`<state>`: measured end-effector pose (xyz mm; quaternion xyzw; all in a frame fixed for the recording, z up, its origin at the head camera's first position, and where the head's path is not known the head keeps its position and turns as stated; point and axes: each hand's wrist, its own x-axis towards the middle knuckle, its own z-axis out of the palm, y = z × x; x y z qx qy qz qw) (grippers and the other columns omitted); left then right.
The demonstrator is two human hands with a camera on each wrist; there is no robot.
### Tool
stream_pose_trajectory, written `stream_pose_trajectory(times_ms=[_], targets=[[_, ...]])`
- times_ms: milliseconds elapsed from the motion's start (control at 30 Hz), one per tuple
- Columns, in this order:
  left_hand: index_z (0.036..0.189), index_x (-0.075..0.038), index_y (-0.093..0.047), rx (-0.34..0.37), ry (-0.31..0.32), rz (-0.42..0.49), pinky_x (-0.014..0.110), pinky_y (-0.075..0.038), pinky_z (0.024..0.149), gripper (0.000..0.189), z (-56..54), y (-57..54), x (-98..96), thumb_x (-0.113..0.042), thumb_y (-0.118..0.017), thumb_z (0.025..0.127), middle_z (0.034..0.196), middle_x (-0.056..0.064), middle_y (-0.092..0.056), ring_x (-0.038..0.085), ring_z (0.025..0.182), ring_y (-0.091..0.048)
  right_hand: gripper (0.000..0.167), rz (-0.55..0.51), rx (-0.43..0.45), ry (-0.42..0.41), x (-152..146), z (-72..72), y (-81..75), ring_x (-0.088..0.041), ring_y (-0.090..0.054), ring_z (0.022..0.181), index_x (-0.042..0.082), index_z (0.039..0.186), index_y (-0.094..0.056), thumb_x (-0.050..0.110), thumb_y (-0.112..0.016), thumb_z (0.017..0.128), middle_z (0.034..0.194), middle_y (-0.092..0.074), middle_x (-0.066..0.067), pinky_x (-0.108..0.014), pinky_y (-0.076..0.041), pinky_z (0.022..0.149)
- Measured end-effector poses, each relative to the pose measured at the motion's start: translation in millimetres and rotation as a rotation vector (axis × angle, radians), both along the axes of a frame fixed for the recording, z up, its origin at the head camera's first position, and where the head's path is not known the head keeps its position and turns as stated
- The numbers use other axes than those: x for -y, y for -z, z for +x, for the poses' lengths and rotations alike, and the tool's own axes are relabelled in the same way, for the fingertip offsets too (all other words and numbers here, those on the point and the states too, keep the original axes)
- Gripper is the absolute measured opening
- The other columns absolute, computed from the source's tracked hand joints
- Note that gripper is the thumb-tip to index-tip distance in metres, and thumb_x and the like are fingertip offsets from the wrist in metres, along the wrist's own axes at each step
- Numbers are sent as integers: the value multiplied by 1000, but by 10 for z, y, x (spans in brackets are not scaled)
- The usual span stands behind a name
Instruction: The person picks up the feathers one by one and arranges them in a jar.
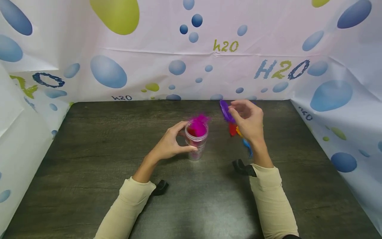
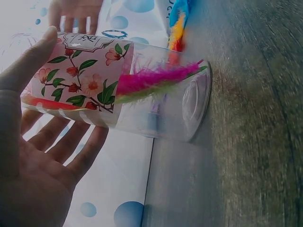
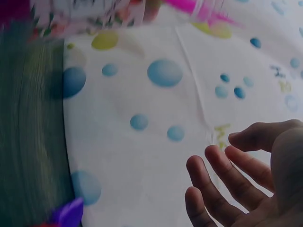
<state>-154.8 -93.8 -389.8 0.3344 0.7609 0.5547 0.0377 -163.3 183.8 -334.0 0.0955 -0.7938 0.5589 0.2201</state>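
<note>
And there my left hand (image 1: 169,142) gripped the clear jar (image 1: 200,144), magenta feather (image 1: 199,126) above my thumb, my right hand (image 1: 250,120), loosely bent fingers parted, beside the purple piece (image 1: 225,111)!

Cup (image 1: 197,142): transparent, open at the top, upright, gripped around its side by the left hand (image 1: 168,143). A pink label with flowers and green leaves covers the upper wall; the lower wall is clear. Contents: magenta feather (image 1: 200,124) material, visible above the rim and near the base, and a green feather (image 2: 142,93) beside it. Purple feather (image 1: 225,112), red piece (image 1: 232,129), orange piece (image 1: 239,131) and blue piece (image 1: 247,146): grouped right of the cup, near the right hand (image 1: 249,122)
</note>
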Motion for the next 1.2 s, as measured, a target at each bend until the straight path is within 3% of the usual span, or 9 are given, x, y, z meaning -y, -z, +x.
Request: stream_pose_trajectory(times_ms=[433, 667, 900, 1000, 1067, 1200], targets=[[142, 5, -53, 2, 3, 4, 38, -57, 98, 75, 9, 0, 5, -1, -91, 77, 129, 16, -63, 28, 116, -64, 20, 4, 87, 228, -351, -115, 143, 0, -66, 81, -8, 109, -74, 7, -75, 95, 97, -75, -12, -16, -53, 73], [143, 5, -53, -5, 5, 10, 38, -57, 99, 76, -1, -5, 5, -1, -91, 77, 129, 16, -63, 28, 119, -63, 21, 54, 156, 358, -513, -174, 204, 1, -63, 82, -7, 109, -74, 9, -73, 96, 101, -76, -16, -20, -53, 83], [143, 6, -53, -9, 2, 6, 39, -57, 98, 75, -1, -19, 10, -1, -90, 78, 129, 17, -63, 30, 119, -62, 22, 135, 215, 484, -690, -214, 306, 4, -58, 76, -4, 109, -75, 12, -69, 94, 102, -76, -15, -17, -47, 76], [143, 5, -53, -7, 0, 1, 39, -57, 99, 76, -2, -11, 9, -1, -90, 77, 130, 17, -63, 29, 120, -62, 24, 168, 263, 524, -746, -219, 345, 0, -58, 76, -2, 111, -75, 14, -67, 95, 104, -76, -16, -19, -45, 74], [143, 5, -53, -4, -3, -3, 39, -57, 99, 76, 0, -7, 7, -1, -91, 77, 130, 16, -63, 29, 119, -62, 25, 179, 302, 542, -780, -218, 364, -8, -60, 82, -1, 113, -74, 15, -66, 96, 107, -75, -17, -22, -44, 79], [143, 5, -52, -1, 0, -6, 38, -57, 100, 76, 1, 6, -3, -1, -90, 77, 132, 17, -62, 29, 119, -63, 29, 171, 386, 554, -847, -204, 400, -26, -57, 115, -2, 118, -72, 16, -65, 96, 114, -73, -20, -38, -42, 96]])
